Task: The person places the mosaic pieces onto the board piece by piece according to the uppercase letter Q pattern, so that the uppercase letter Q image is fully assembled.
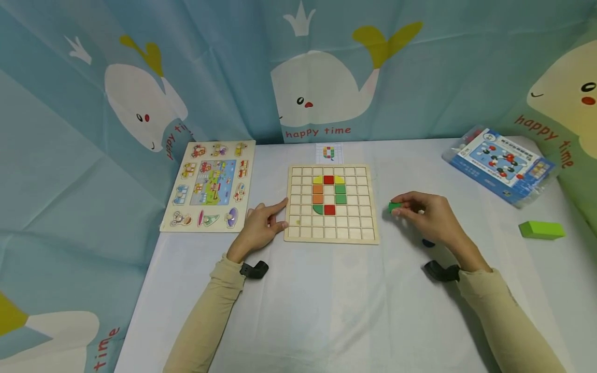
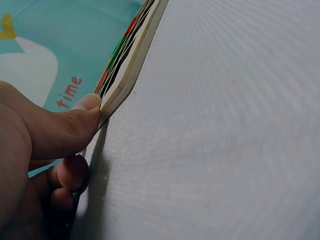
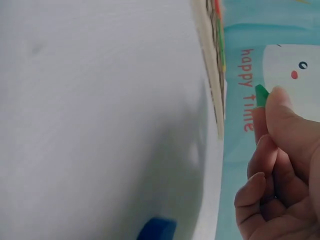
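A square wooden grid board (image 1: 298,234) lies in the middle of the table. Yellow, red, orange and green pieces form a ring in its cells, with a green quarter-round piece (image 1: 318,210) at the ring's lower left. My left hand (image 1: 258,228) touches the board's left edge with index finger and thumb extended; the thumb (image 2: 75,125) is at the rim in the left wrist view. Right of the board, my right hand (image 1: 431,215) pinches a small green block (image 1: 394,206) between thumb and fingers. A dark blue piece (image 1: 428,243) lies below that hand, partly hidden.
Behind the board lies a small pattern card (image 1: 328,154). A picture puzzle board (image 1: 168,220) is at the left, near the left hand. To the right are a blue packaged box (image 1: 501,163) and a light green block (image 1: 542,230). A printed curtain (image 1: 224,93) hangs behind the table.
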Tool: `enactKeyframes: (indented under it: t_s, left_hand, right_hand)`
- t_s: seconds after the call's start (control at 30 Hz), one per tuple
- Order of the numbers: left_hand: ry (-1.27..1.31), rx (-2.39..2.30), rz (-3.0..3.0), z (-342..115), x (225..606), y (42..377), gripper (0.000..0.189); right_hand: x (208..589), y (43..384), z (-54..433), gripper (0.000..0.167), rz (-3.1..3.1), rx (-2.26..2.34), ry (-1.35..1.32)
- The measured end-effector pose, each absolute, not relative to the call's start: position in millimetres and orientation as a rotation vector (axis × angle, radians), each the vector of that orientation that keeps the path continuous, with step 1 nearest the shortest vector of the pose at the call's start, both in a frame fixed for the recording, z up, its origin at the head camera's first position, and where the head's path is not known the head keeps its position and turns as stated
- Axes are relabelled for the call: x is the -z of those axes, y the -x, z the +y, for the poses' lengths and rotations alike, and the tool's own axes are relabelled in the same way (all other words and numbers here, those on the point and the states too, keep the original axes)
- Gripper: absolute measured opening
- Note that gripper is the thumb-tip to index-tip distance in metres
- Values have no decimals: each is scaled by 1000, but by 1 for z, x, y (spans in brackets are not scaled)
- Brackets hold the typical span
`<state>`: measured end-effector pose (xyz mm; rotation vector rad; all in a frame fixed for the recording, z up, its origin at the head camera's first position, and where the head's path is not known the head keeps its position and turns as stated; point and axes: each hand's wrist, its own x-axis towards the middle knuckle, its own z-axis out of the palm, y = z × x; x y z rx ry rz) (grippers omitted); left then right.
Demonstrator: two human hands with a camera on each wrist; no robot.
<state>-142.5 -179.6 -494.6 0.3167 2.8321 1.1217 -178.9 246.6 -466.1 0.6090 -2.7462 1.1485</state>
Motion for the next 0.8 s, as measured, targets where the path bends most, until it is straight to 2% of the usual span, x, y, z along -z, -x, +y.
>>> enactKeyframes:
  t_s: [0.2,0.8]
  left_hand:
    - [-313,-1123,2833,-180,494,142,65]
    - [-325,-1119,2830,-180,494,142,65]
  right_hand:
    - [459,183,239,18,-2764,-1290,-554]
    - [458,206,187,19,-2798,-1451,-763]
